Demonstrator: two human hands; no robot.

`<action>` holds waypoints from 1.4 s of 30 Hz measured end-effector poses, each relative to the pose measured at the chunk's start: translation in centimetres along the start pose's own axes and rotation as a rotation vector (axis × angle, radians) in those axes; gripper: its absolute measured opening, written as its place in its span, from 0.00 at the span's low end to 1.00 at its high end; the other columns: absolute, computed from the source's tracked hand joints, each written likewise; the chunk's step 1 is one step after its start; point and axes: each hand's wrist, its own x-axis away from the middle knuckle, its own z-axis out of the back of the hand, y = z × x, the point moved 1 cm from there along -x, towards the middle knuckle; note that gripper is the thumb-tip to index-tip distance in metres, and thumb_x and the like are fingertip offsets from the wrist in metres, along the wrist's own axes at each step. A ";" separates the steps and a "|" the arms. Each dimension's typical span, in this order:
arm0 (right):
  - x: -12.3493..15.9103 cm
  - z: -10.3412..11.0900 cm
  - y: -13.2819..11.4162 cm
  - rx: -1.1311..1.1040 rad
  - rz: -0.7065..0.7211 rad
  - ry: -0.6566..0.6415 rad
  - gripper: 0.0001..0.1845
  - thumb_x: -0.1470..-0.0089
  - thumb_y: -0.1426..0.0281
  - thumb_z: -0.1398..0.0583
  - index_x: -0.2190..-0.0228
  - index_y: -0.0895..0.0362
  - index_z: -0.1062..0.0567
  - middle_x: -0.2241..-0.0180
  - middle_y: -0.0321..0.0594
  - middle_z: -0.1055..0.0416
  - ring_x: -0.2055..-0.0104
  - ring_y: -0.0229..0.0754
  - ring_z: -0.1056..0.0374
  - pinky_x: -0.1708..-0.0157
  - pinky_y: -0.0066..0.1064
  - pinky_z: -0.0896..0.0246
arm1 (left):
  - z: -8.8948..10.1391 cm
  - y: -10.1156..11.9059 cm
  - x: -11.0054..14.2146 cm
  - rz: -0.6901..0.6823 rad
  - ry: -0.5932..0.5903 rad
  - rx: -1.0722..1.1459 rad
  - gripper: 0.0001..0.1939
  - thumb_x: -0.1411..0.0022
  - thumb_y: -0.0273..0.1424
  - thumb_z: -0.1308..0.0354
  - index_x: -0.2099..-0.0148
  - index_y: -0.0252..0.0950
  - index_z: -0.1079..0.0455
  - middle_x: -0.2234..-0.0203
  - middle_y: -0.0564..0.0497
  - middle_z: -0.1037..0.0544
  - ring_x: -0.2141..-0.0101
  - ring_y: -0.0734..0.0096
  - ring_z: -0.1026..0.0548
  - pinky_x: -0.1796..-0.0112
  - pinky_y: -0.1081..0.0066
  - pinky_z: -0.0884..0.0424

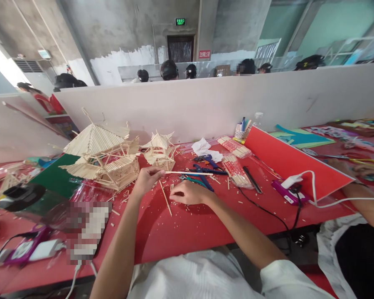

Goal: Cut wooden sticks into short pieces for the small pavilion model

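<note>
Between thumb and fingers, my left hand (148, 179) pinches one end of a thin wooden stick (188, 172), which points to the right above the table. My right hand (187, 192) is below that stick, its thumb and fingers curled together; whether anything small is in them is hidden. A second wooden stick (166, 199) lies by the right fingertips, and I cannot tell if they touch it. Behind the right hand are pliers with teal handles (195, 180) and blue-handled cutters (207, 169). A small pavilion model of sticks (161, 150) stands behind my left hand.
A larger stick pavilion (101, 155) stands left on the red table (187, 232), strewn with stick scraps. Packs of sticks (237, 171), a purple power strip (289, 192) and a red board (294, 160) are right. A phone (93, 228) lies front left. Another person's arm (363, 201) reaches in.
</note>
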 end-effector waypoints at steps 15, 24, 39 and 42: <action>-1.5 0.1 4.8 -0.660 -0.263 0.574 0.19 0.55 0.58 0.31 0.66 0.57 0.24 0.71 0.38 0.24 0.69 0.41 0.28 0.62 0.34 0.30 | -5.4 -0.7 0.6 0.027 0.052 0.165 0.21 0.48 0.48 0.32 0.65 0.34 0.19 0.72 0.46 0.17 0.72 0.65 0.21 0.65 0.66 0.23; -1.3 1.5 4.2 -0.693 -0.282 0.537 0.19 0.58 0.58 0.31 0.67 0.56 0.25 0.69 0.40 0.23 0.69 0.41 0.29 0.62 0.35 0.31 | -4.6 -0.1 0.7 -0.055 -0.107 0.157 0.20 0.46 0.44 0.32 0.56 0.35 0.18 0.61 0.43 0.16 0.62 0.59 0.19 0.54 0.60 0.24; -1.4 1.1 4.7 -0.741 -0.274 0.610 0.21 0.62 0.60 0.27 0.66 0.56 0.23 0.70 0.38 0.23 0.70 0.41 0.27 0.64 0.34 0.29 | -4.6 -0.7 0.9 -0.119 -0.075 -0.027 0.18 0.40 0.41 0.36 0.53 0.35 0.19 0.60 0.44 0.16 0.61 0.60 0.19 0.56 0.64 0.23; -1.5 1.1 4.9 -0.753 -0.271 0.617 0.21 0.63 0.61 0.26 0.66 0.56 0.23 0.70 0.37 0.22 0.69 0.41 0.26 0.63 0.34 0.28 | -4.6 -0.9 0.9 -0.148 -0.052 -0.067 0.16 0.39 0.39 0.37 0.53 0.36 0.19 0.60 0.44 0.16 0.61 0.61 0.19 0.56 0.65 0.24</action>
